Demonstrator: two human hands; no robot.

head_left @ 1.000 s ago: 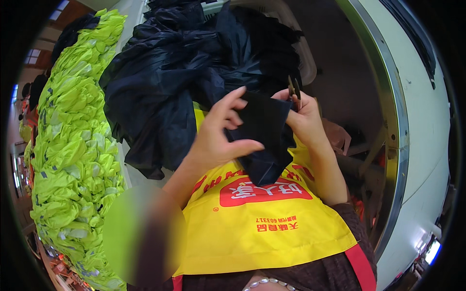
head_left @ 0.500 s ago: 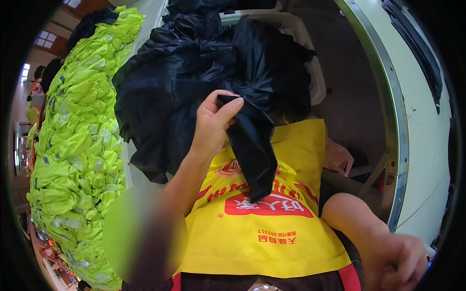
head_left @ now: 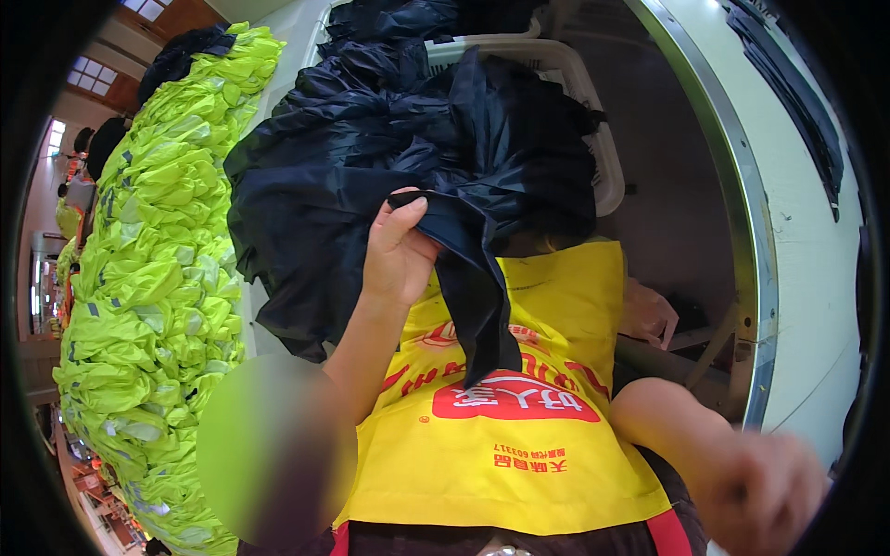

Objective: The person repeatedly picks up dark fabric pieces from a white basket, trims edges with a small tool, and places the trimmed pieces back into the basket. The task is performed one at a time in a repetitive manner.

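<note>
A heap of thin black fabric [head_left: 315, 213] lies in front of me, gathered in loose folds. My left hand [head_left: 400, 250] is closed on its near edge, thumb on top. From that grip a narrow black flap hangs down over the yellow apron [head_left: 445, 482] on my lap. My right hand [head_left: 765, 486] is out at the lower right, near the edge of the pale table. Motion smears its fingers, so whether it holds anything is unclear.
Bright yellow-green garments [head_left: 148, 306] are piled along the left. A white plastic basket [head_left: 607, 167] stands under and behind the black fabric. On the right runs a pale table [head_left: 811, 306] with a metal edge, dark strips [head_left: 788, 93] lying on it. Pinkish plastic [head_left: 649, 310] sits below.
My left hand has shifted slightly left with the fabric edge, and the hanging flap has swung left too. My right hand stays at the lower right, still blurred.
</note>
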